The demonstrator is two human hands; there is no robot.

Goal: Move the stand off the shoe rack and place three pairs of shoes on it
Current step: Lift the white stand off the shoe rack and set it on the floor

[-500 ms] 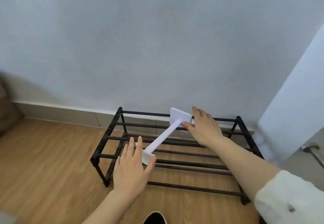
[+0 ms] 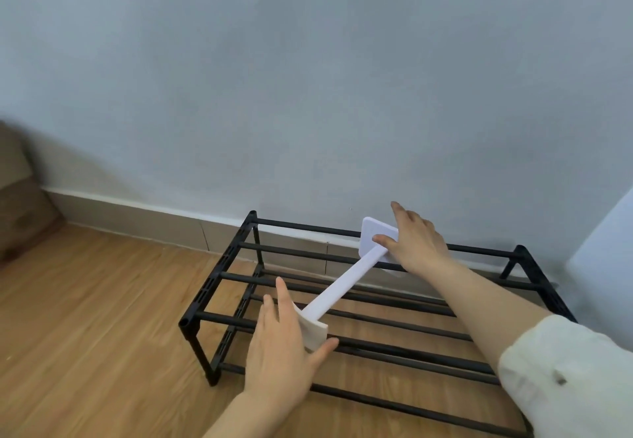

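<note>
The white stand (image 2: 346,283) lies across the top bars of the black shoe rack (image 2: 219,280). The left hand (image 2: 284,348) clasps its near end plate, fingers together, thumb below. The right hand (image 2: 416,240) grips the far plate, thumb on its face.

A plain pale blue-grey wall (image 2: 308,77) is met by a tiled skirting (image 2: 137,213) above a wood-grain plank floor (image 2: 85,317), with brown furniture (image 2: 20,211) seen at the left edge and a white panel (image 2: 606,242) at the right.
</note>
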